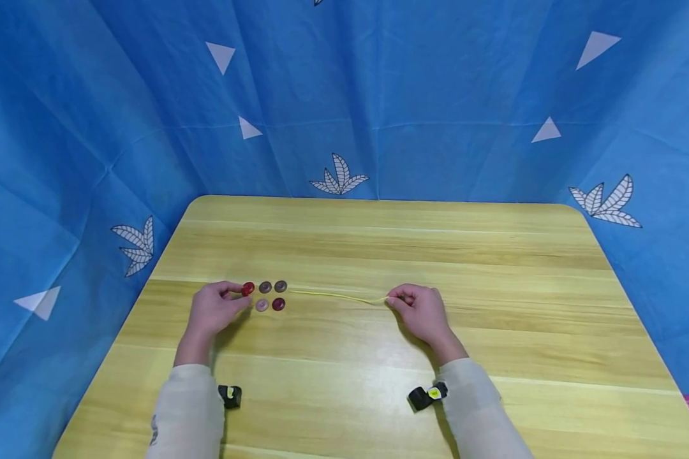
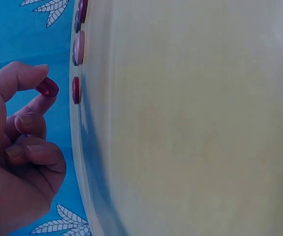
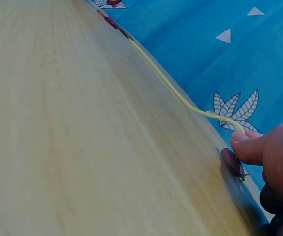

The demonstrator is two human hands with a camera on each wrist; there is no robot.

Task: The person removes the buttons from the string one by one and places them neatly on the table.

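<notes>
My left hand (image 1: 221, 306) pinches a red button (image 2: 47, 87) between thumb and index finger, holding it up off the wooden table. Close by lie several more buttons: two brown ones, a pink one (image 1: 262, 305) and a dark red one (image 1: 279, 304). In the left wrist view another red button (image 2: 76, 90) lies just below the held one. My right hand (image 1: 425, 311) pinches a yellow string (image 1: 333, 294) that runs left to the brown button (image 1: 281, 286). Below those right fingertips, a dark reddish-brown button (image 3: 232, 163) shows with a short string end sticking out.
The wooden table (image 1: 344, 242) has rounded back corners. A blue curtain (image 1: 298, 76) with white triangles and leaf prints hangs behind it and at both sides. Black wrist straps (image 1: 427, 396) sit at the sleeves. Something pink shows at the far right edge.
</notes>
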